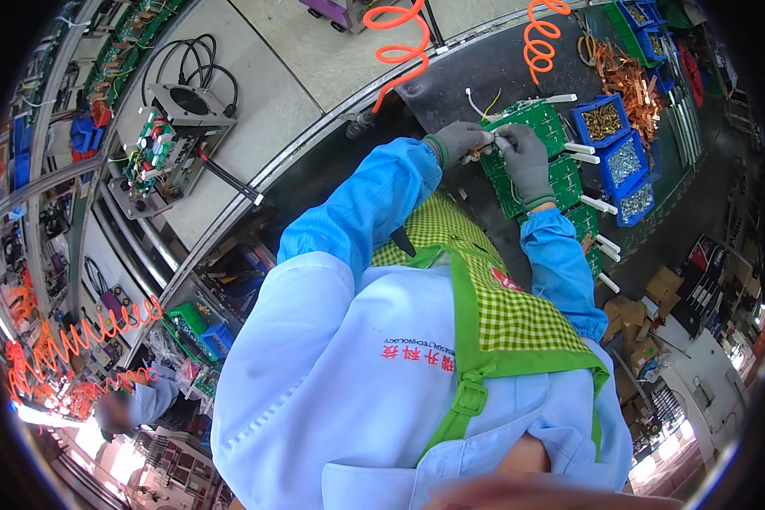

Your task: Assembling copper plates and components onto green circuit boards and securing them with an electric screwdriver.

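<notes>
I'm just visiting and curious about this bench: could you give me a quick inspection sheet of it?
Surface: dark bench mat.
Job's things: green circuit boards in a row.
Clutter: blue bins of small metal parts; copper strips.
Hands: grey-gloved left hand and right hand meet over the top board, pinching something too small to tell.
Cables: orange coiled hoses; black leads on a grey unit.
Surroundings: another worker at lower left.

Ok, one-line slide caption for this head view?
Gloved left hand and right hand meet over a green circuit board on a dark bench, blue parts bins alongside.
</notes>
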A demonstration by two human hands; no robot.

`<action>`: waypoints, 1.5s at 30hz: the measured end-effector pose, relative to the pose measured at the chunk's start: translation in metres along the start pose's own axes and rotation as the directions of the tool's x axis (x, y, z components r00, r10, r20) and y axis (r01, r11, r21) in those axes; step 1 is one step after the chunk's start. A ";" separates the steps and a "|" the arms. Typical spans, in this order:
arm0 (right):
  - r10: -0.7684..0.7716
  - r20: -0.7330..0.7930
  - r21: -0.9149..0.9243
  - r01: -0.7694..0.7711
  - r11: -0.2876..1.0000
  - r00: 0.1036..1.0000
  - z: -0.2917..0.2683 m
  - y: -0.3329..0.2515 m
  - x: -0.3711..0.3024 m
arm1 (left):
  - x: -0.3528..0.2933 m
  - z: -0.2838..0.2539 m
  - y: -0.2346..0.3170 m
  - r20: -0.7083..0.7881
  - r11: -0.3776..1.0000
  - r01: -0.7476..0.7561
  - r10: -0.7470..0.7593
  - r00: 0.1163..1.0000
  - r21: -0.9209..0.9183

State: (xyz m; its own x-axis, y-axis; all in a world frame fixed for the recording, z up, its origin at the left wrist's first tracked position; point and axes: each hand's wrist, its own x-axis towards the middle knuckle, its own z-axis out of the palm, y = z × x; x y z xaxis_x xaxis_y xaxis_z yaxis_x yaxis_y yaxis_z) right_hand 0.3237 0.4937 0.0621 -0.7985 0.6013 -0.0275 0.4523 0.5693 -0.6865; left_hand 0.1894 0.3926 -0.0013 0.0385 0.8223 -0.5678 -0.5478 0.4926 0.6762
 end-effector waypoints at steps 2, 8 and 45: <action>-0.023 0.003 -0.006 0.023 1.000 1.000 0.000 -0.002 -0.002 | 0.002 -0.002 0.000 0.008 1.000 -0.005 0.005 1.000 -0.010; 0.022 -0.033 -0.051 -0.023 0.998 0.999 0.005 -0.007 -0.004 | -0.007 0.001 0.004 0.020 1.000 -0.021 0.021 1.000 -0.011; 0.076 0.161 -0.502 0.015 0.865 0.984 0.006 -0.011 0.004 | 0.002 0.004 -0.008 0.017 0.976 -0.087 0.092 0.996 -0.198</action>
State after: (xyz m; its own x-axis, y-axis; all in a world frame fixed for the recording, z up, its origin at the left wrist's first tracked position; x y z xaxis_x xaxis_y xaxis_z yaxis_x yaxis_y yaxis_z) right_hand 0.3131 0.4868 0.0652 -0.8154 0.5447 -0.1958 0.5782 0.7829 -0.2298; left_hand 0.1975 0.3916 -0.0064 0.0018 0.8686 -0.4955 -0.7038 0.3531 0.6164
